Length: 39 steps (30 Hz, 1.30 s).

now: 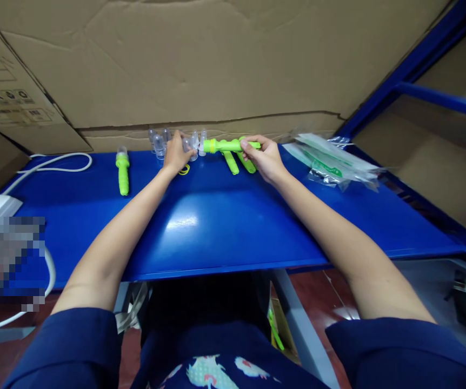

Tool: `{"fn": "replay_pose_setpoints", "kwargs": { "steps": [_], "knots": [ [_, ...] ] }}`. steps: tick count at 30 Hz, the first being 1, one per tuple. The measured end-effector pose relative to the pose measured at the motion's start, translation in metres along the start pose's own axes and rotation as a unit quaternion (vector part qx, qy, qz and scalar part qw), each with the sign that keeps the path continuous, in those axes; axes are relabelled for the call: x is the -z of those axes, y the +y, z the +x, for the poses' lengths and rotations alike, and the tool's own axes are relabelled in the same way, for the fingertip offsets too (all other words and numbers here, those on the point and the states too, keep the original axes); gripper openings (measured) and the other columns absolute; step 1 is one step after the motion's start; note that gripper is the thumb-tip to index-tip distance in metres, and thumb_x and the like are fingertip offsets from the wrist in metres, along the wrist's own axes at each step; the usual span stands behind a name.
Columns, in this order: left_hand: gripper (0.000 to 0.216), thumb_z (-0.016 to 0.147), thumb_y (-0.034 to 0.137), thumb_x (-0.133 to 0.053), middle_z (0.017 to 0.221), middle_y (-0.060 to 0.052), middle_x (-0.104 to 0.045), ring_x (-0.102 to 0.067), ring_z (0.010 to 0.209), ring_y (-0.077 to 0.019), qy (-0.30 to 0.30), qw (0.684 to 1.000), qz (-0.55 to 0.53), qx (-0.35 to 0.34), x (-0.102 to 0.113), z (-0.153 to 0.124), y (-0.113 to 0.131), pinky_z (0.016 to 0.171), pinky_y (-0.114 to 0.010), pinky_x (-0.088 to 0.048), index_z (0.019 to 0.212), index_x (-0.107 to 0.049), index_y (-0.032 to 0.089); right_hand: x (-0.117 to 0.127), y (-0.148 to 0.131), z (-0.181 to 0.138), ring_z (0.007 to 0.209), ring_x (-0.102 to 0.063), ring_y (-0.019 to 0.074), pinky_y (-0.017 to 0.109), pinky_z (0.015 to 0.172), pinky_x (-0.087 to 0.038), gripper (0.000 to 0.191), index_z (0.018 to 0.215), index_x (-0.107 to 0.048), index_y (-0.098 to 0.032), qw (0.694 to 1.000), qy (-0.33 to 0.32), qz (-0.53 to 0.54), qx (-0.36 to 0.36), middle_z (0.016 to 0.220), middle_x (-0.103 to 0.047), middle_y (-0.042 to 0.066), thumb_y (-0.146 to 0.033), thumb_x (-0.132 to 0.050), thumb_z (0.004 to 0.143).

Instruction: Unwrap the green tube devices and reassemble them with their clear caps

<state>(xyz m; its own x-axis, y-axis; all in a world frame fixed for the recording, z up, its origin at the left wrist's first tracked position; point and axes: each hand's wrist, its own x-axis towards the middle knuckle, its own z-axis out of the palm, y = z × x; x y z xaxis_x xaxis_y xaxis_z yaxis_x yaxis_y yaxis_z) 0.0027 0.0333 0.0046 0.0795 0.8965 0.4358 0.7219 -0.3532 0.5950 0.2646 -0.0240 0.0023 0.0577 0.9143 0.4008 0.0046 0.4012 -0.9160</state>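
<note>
Left hand [175, 154] palm-down at clear caps [159, 146]; right hand [267, 157] gripping green handle [228, 145].

Workshop, apparently: blue bench [225, 232], cardboard panels [200, 59].

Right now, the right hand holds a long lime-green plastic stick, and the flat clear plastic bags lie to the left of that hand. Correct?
Not quite: the head view shows the flat clear plastic bags to the right of the right hand. That hand does hold the long lime-green plastic stick.

Cups [159, 147] on table [225, 227], left of packets [334, 159]
</note>
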Motion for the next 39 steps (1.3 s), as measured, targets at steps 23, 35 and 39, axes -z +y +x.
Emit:
{"fn": "replay_pose_setpoints", "kwargs": {
  "steps": [23, 35, 39],
  "knots": [
    [0.05, 0.09, 0.052, -0.068, 0.142, -0.015, -0.062, -0.04, 0.147, -0.0444, 0.055, 0.995, 0.086, 0.0, 0.043, -0.024, -0.012, 0.12, -0.069, -0.021, 0.131, -0.054, 0.026, -0.004, -0.007, -0.006, 0.055, -0.056, 0.011, 0.027, 0.057, -0.049, 0.071, 0.084, -0.068, -0.022, 0.999, 0.008, -0.037, 0.006, 0.064, -0.062, -0.002, -0.081, -0.088, 0.05],
    [0.056, 0.091, 0.044, -0.067, 0.137, -0.022, -0.065, -0.04, 0.147, -0.0459, 0.038, 0.989, 0.14, 0.011, 0.044, -0.022, -0.007, 0.121, -0.072, -0.019, 0.139, -0.05, 0.02, -0.006, -0.009, -0.008, 0.058, -0.056, 0.0123, 0.029, 0.06, -0.052, 0.071, 0.085, -0.066, -0.023, 0.998, 0.002, -0.055, 0.01, 0.067, -0.061, -0.002, -0.083, -0.085, 0.052],
    [0.065, 0.089, 0.04, -0.067, 0.148, -0.024, -0.058, -0.041, 0.148, -0.0468, -0.004, 0.985, 0.172, -0.001, 0.047, -0.025, -0.004, 0.122, -0.072, -0.019, 0.147, -0.048, 0.018, -0.007, -0.01, -0.008, 0.057, -0.056, 0.0118, 0.028, 0.058, -0.051, 0.071, 0.084, -0.066, -0.023, 0.999, 0.002, -0.047, 0.017, 0.066, -0.061, -0.002, -0.083, -0.086, 0.052]
  ]
}}
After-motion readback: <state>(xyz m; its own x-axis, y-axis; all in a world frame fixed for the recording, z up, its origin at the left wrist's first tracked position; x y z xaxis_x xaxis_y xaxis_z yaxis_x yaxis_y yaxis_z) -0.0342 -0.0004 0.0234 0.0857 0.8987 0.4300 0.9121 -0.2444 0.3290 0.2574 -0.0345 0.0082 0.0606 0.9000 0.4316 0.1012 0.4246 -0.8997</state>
